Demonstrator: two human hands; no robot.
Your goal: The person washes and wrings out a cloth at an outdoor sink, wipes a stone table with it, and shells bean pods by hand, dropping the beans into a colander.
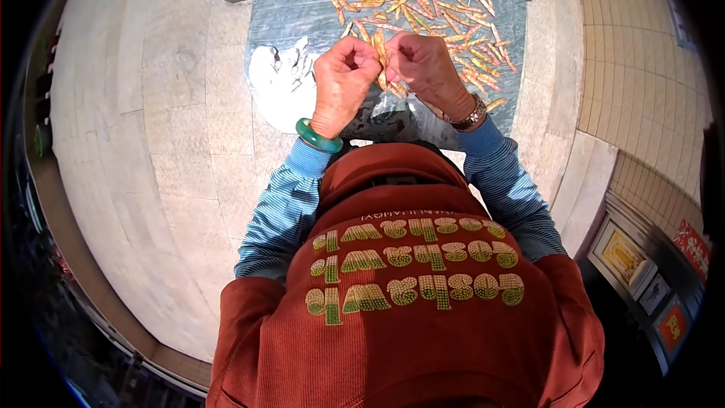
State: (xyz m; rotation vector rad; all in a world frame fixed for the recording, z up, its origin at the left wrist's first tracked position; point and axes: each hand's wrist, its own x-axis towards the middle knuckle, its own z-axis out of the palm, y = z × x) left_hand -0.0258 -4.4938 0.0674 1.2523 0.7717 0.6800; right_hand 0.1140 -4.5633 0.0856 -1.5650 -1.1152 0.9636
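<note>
Head view: left hand [346, 79] and right hand [424, 69] pinch a slender, mottled pod [380, 47] over veined stone slab [291, 0].

red-brown top [325, 363], big rows: one word three times over, in rounded, dotted yellow-and-green letters, upside down from this view; letters like "o", "s", "h" and "a" show, but the full spelling is unsure.
red-brown top, small line: a thin row of pale capitals beyond the big rows, toward the hem; too small to read surely.
red panel [672, 327], far right: gold marks on it, unreadable.
red sheet [692, 249], above that panel: pale marks, too small to read.
</note>
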